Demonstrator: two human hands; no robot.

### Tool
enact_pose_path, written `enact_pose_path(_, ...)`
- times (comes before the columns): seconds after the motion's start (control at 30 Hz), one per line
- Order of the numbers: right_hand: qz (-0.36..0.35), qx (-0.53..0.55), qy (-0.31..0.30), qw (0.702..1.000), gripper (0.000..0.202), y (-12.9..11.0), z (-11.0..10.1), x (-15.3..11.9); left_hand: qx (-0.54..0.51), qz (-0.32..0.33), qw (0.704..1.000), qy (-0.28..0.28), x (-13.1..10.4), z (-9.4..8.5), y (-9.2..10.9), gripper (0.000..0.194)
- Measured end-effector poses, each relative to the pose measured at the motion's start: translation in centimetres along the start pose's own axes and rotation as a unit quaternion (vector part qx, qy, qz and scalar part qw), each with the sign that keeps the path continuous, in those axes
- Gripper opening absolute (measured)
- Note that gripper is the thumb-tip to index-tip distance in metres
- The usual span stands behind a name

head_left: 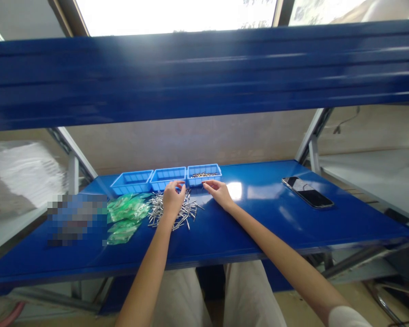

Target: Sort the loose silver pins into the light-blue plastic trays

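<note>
My left hand is over the pile of thin silver metal pieces, its fingers curled and closed; anything between them is too small to make out. My right hand is just in front of the right blue bin, thumb and fingertips pinched together, and what they hold cannot be made out. That bin has small thin metal pieces in it. Beside it stand the middle blue bin and the left blue bin, touching in a row. Green plastic bags lie left of the pile.
A phone lies at the right of the blue table. A blurred-out patch covers something at the table's left. A wide blue shelf crosses above, on slanted metal supports at both sides.
</note>
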State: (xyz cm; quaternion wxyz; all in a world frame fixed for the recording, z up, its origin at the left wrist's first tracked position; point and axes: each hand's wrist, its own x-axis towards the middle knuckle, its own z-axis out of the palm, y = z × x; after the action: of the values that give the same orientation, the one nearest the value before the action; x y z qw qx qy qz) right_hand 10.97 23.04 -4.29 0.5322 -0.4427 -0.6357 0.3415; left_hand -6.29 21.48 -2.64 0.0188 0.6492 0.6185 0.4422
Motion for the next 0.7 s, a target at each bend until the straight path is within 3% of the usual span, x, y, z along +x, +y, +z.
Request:
enact_pose_path(0.17, 0.047, 0.046, 0.049, 0.997, 0.024, 0.2, -0.4, 0.6, -0.019, -0.017, 1.0, 0.002, -0.1, -0.2, 0.3, 0.02)
enact_pose_path(0.33, 0.017, 0.144, 0.013, 0.989, 0.039, -0.4, -1.1, 1.2, -0.006, -0.045, 0.999, 0.024, -0.1, -0.5, 0.1, 0.02)
enact_pose_path(0.43, 0.015, 0.139, 0.002, 0.99, 0.04, -0.5, -1.1, 1.1, 0.025, -0.049, 0.998, 0.035, 0.0, -0.6, -0.2, 0.02)
enact_pose_path(0.7, 0.009, 0.052, -0.015, 0.998, 0.021, 0.1, -0.6, 0.7, 0.105, 0.056, 0.989, -0.085, -0.4, 0.3, -0.4, 0.021)
